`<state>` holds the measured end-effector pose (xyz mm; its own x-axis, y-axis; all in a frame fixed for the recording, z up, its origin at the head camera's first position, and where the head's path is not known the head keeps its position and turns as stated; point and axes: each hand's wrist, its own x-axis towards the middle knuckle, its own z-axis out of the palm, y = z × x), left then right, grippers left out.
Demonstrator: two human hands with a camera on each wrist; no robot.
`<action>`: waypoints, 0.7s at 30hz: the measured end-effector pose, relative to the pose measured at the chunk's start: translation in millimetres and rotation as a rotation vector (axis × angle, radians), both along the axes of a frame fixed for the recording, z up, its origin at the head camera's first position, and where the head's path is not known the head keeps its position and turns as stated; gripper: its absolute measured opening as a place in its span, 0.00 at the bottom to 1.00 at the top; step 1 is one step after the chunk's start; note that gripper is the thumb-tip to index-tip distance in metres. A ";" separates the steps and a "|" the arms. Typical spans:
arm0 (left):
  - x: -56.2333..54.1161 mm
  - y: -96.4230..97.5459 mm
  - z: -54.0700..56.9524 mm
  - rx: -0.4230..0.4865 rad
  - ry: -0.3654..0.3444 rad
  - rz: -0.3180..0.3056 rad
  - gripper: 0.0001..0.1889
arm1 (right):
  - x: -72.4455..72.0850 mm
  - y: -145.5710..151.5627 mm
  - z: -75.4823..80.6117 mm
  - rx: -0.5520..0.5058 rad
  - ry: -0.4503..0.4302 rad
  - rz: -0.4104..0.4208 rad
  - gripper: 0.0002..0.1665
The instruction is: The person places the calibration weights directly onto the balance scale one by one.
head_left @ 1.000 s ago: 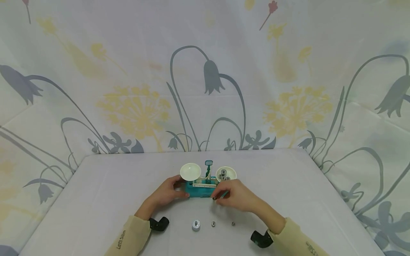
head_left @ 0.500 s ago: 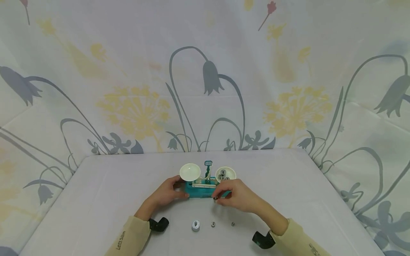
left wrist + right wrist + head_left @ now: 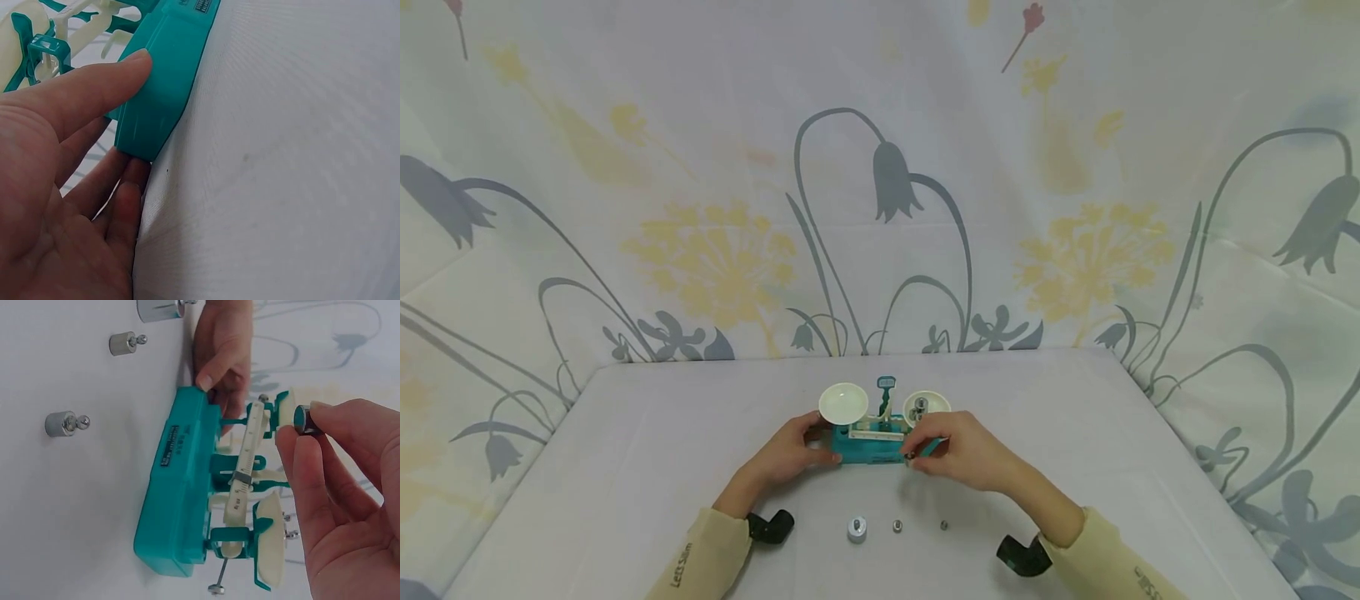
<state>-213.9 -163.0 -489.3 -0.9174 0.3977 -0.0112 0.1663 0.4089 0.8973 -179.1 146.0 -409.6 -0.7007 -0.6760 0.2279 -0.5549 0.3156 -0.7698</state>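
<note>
A teal balance scale (image 3: 865, 450) with two cream pans stands upright on the table. My left hand (image 3: 790, 450) holds the left end of its base; in the left wrist view the thumb lies on the teal front and the other fingers reach around the end. My right hand (image 3: 970, 450) pinches a small shiny metal weight (image 3: 305, 419) between thumb and fingers, in front of the scale's right half. Several metal weights (image 3: 921, 407) sit in the right pan (image 3: 940, 401), partly hidden by the right hand. The left pan (image 3: 843, 404) holds nothing.
Nearer me on the white tabletop (image 3: 700, 417) three metal weights stand in a row: a large one (image 3: 857, 530), a smaller one (image 3: 897, 527) and the smallest (image 3: 943, 525). A flower-printed cloth (image 3: 880, 275) hangs behind the table.
My right hand has risen slightly and shifted a little to the right with the pinched weight. The left hand keeps its hold on the scale's base.
</note>
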 end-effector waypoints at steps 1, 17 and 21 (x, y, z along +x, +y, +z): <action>0.0 0.0 0.1 0.001 0.000 0.001 0.35 | -0.8 0.9 0.7 -0.005 0.006 0.002 0.09; 1.7 1.6 3.1 0.007 0.002 -0.007 0.34 | -6.9 14.2 13.0 -0.028 0.072 -0.026 0.10; 0.9 -0.3 2.6 -0.005 0.013 -0.004 0.35 | -10.3 15.6 15.0 -0.017 0.071 -0.036 0.09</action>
